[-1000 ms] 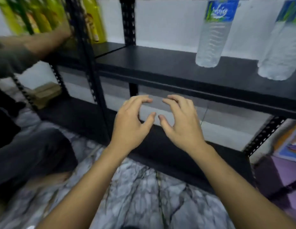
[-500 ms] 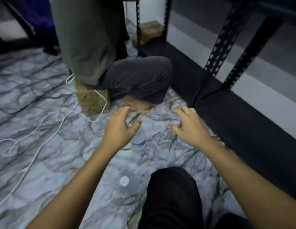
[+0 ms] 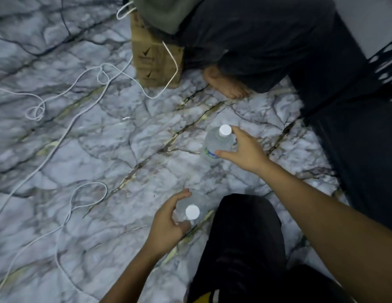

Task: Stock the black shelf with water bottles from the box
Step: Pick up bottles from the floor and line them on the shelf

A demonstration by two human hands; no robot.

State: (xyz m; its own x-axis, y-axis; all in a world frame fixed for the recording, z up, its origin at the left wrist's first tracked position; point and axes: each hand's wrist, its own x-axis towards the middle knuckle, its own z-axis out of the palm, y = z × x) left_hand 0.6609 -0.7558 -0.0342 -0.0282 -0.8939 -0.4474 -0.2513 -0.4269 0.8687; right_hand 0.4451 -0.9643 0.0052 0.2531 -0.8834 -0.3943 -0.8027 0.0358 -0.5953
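Note:
Two clear water bottles with white caps stand on the marble floor. My left hand [image 3: 166, 217] curls round the near bottle [image 3: 192, 212], thumb in front and fingers behind. My right hand [image 3: 245, 149] spans the far bottle [image 3: 220, 142]: the thumb touches its label, the index finger lies by the cap, and a gap shows between palm and bottle. The black shelf's bottom board [image 3: 361, 154] and a perforated post [image 3: 385, 60] are at the right. A cardboard box [image 3: 155, 60] stands at the top centre.
Another person crouches at the top right, bare foot [image 3: 225, 86] on the floor beside the box. A white cable [image 3: 66, 136] loops across the floor on the left. My own dark-trousered knee [image 3: 241, 237] is right of the near bottle.
My view swung from the shelf down to the floor. Both hands dropped from mid-air to the two standing bottles; the left one closed round the near bottle.

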